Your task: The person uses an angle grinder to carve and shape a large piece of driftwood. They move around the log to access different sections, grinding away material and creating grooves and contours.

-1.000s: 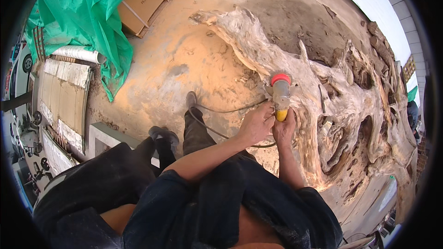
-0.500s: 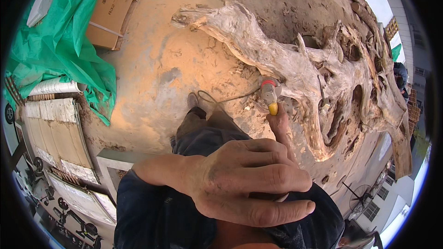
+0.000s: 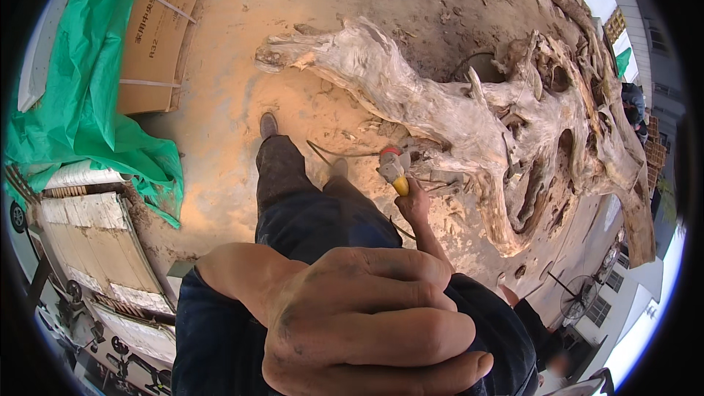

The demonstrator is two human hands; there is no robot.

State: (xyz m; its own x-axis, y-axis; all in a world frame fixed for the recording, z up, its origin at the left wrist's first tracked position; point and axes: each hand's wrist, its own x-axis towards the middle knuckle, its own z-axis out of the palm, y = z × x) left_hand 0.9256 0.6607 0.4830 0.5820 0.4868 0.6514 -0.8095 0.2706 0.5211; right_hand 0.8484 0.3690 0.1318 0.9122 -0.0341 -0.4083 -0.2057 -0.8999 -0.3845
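My left hand point(image 3: 367, 323) is raised close in front of me, its fingers curled and pressed together; whatever they may hold is hidden beneath them. Farther out, my right hand point(image 3: 415, 204) grips the yellow handle of an angle grinder point(image 3: 391, 166) with a grey head and a red part at its front. The grinder is held beside a large, pale, gnarled tree root point(image 3: 440, 106) lying on the ground. A dark cord point(image 3: 334, 151) trails from near the grinder toward my legs.
Wood dust covers the concrete floor point(image 3: 220, 176). On the left are a green tarp point(image 3: 88, 88), a strapped cardboard box point(image 3: 158, 37) and pale boards point(image 3: 88, 235). A stand fan point(image 3: 579, 297) and a person in dark clothing point(image 3: 539, 330) are at the lower right; another person point(image 3: 634, 106) is beyond the root.
The grinder in my right hand has moved left and nearer, away from the root. My left hand has come lower and closer. One leg has stepped forward, and the person at the lower right has appeared.
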